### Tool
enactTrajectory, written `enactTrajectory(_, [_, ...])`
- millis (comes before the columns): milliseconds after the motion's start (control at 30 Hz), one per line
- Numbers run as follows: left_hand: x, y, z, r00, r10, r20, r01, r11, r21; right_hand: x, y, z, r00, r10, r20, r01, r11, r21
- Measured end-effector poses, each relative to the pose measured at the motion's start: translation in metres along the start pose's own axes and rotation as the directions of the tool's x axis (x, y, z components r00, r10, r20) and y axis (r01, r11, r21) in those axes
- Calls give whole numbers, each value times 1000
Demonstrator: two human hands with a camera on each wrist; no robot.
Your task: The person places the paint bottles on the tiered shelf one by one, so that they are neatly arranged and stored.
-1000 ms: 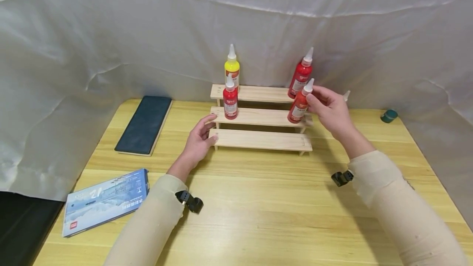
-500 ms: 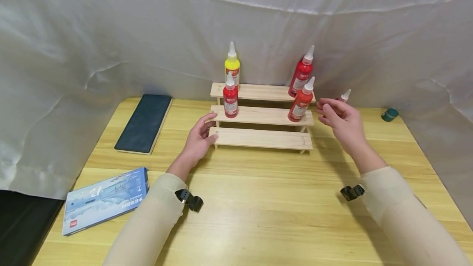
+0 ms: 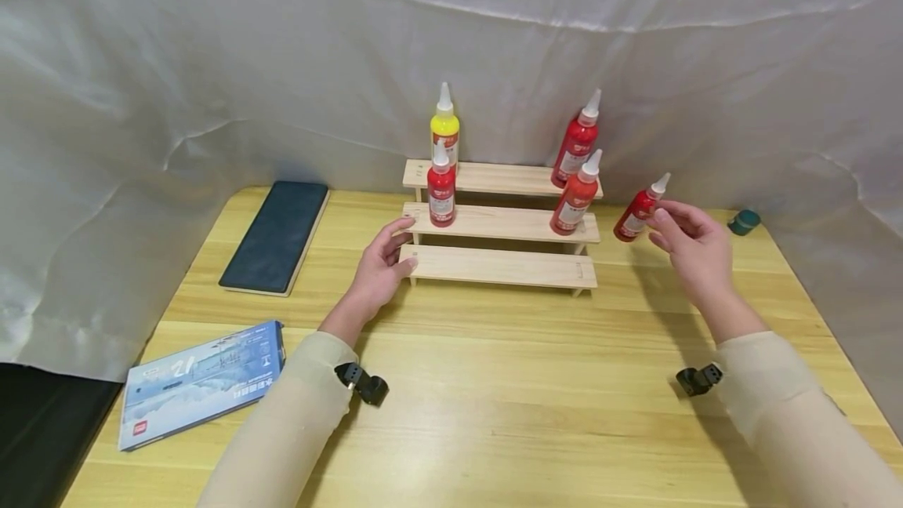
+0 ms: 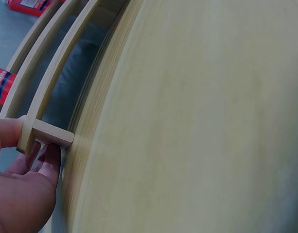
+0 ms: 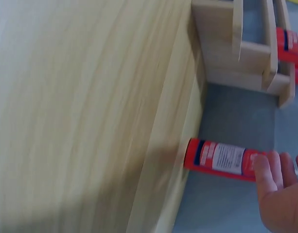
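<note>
My right hand point(image 3: 701, 252) is at the upper part of a red squeeze bottle point(image 3: 632, 218) with a white pointed nozzle. Thumb and index finger pinch its right side as it stands on the table, right of the stand. In the right wrist view the fingers overlap the upper end of this bottle point(image 5: 226, 158). My left hand point(image 3: 375, 273) holds the left end of the wooden stand's lowest step point(image 3: 501, 266), with fingers on the step's end point(image 4: 51, 133). A yellow bottle point(image 3: 446, 132) and a red bottle point(image 3: 574, 151) occupy the top step; red point(image 3: 441, 196) and orange-red point(image 3: 576, 201) bottles stand on the middle one.
A dark flat board point(image 3: 275, 237) lies at the back left, with a blue box point(image 3: 201, 384) in front of it. A small green cap-like piece point(image 3: 744, 222) sits at the back right. Grey cloth point(image 3: 494, 45) hangs behind the wooden table point(image 3: 508, 406).
My right hand has let go of the orange-red bottle on the middle step and moved right to the red bottle on the table. The left hand stays put.
</note>
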State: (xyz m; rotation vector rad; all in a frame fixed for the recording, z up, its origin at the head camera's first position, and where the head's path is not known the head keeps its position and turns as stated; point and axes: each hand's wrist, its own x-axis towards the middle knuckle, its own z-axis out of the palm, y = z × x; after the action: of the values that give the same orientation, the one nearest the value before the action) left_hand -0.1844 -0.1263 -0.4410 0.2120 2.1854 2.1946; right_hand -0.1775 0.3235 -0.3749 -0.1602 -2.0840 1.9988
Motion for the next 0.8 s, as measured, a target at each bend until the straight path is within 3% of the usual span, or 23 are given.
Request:
enactTrajectory(167, [0, -2, 0, 1000, 15, -6, -15, 1000, 16, 10, -2, -11, 993, -8, -118, -1, 998, -68])
enactTrajectory(267, [-1, -2, 0, 1000, 17, -7, -17, 1000, 19, 18, -4, -15, 988, -13, -151, -3, 995, -100])
enactTrajectory(467, [-1, -1, 1, 1000, 5, -2, -5, 1000, 12, 32, -7, -18, 993, 5, -121, -20, 992, -126])
enactTrajectory(533, [-1, -1, 1, 1000, 6, -2, -6, 1000, 12, 37, -7, -17, 995, 8, -104, -27, 982, -188])
enactTrajectory(700, [-1, -1, 1, 1000, 1, -11, -1, 1000, 26, 46, -2, -13, 998, 28, -60, -49, 919, -392])
enactTrajectory(800, [-1, -2, 0, 1000, 5, -13, -4, 999, 32, 50, 0, -10, 998, 42, -37, -54, 896, -441])
